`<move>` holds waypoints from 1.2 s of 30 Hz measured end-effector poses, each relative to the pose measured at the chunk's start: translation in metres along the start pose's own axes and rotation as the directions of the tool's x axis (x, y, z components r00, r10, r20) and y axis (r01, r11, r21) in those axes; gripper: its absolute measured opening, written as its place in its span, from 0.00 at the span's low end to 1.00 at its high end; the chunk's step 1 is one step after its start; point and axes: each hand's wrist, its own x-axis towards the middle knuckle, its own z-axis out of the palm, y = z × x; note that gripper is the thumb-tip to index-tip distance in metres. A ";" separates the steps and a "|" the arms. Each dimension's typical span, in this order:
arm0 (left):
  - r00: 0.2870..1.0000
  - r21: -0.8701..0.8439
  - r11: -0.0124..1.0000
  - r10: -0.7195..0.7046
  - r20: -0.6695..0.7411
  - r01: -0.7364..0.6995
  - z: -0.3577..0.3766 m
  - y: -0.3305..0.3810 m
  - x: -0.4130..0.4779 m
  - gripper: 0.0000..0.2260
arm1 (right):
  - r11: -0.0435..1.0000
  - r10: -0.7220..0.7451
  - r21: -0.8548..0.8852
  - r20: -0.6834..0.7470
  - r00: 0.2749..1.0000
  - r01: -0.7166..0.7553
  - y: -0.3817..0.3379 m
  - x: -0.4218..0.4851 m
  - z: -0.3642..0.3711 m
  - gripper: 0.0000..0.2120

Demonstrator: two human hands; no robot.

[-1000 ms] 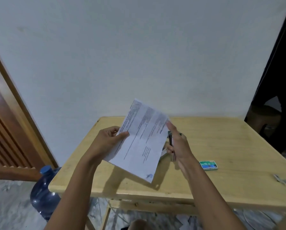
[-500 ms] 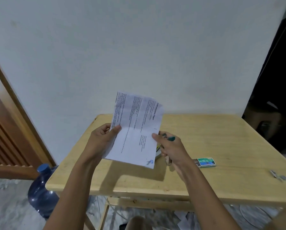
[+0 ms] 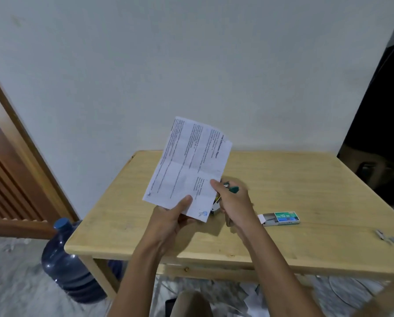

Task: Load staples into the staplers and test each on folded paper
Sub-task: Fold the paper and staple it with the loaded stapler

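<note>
Left hand (image 3: pixel 168 216) pinching the paper (image 3: pixel 189 165) above the desk's (image 3: pixel 306 191) middle, right hand (image 3: pixel 235 200) gripping the stapler (image 3: pixel 233 189) at its right edge, staple box (image 3: pixel 283 218) lying just beside, loose staples (image 3: pixel 387 236) sitting near the desk's right edge, water bottle (image 3: pixel 65 266) standing by the left corner.

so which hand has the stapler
The right hand: it grips the green-tipped stapler while its thumb pinches the printed paper; the left hand holds only the paper.

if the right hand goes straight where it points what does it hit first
The paper: the right hand, holding a stapler, points forward-left, its forefinger apparently touching the sheet's edge.
</note>
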 end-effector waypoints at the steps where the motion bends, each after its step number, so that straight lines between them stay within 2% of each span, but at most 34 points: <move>1: 0.999 0.005 1.000 0.015 -0.031 -0.014 0.001 0.000 0.001 0.17 | 1.000 0.019 0.010 0.038 0.999 -0.019 0.001 -0.002 -0.001 0.12; 4: 0.994 -0.004 0.999 0.051 -0.099 -0.051 0.006 0.000 0.005 0.19 | 0.987 0.043 0.143 0.203 0.978 -0.073 0.008 -0.005 -0.005 0.21; 7: 0.982 0.008 0.997 0.071 -0.175 -0.070 0.013 -0.004 0.005 0.17 | 0.952 0.036 0.273 0.345 0.938 -0.137 0.015 -0.014 -0.006 0.16; 9: 0.970 0.010 0.997 0.074 -0.229 -0.074 0.017 -0.008 0.005 0.17 | 0.933 0.017 0.327 0.381 0.925 -0.151 0.019 -0.020 -0.004 0.15; 12: 0.962 -0.007 0.997 0.072 -0.263 -0.076 0.022 -0.011 0.002 0.21 | 0.958 0.024 0.261 0.354 0.935 -0.123 0.026 -0.026 -0.002 0.20; 15: 0.955 -0.011 0.996 0.082 -0.286 -0.089 0.026 -0.011 0.000 0.21 | 0.974 0.008 0.215 0.298 0.954 -0.075 0.029 -0.030 -0.001 0.26; 20: 0.949 0.049 0.992 0.122 -0.292 -0.113 0.033 -0.009 -0.003 0.15 | 0.963 -0.063 0.269 0.234 0.970 -0.002 0.033 -0.031 0.005 0.24; 23: 0.948 0.115 0.985 0.155 -0.279 -0.127 0.033 -0.009 -0.004 0.15 | 0.949 -0.065 0.314 0.205 0.977 -0.002 0.032 -0.031 0.006 0.23; 28: 0.951 0.170 0.972 0.198 -0.238 -0.160 0.031 -0.008 -0.007 0.08 | 0.928 -0.048 0.372 0.187 0.981 -0.025 0.028 -0.030 0.005 0.17; 36: 0.959 0.175 0.961 0.241 -0.147 -0.215 0.029 -0.005 -0.007 0.07 | 0.972 0.001 0.235 0.108 0.994 -0.026 0.017 -0.032 0.007 0.18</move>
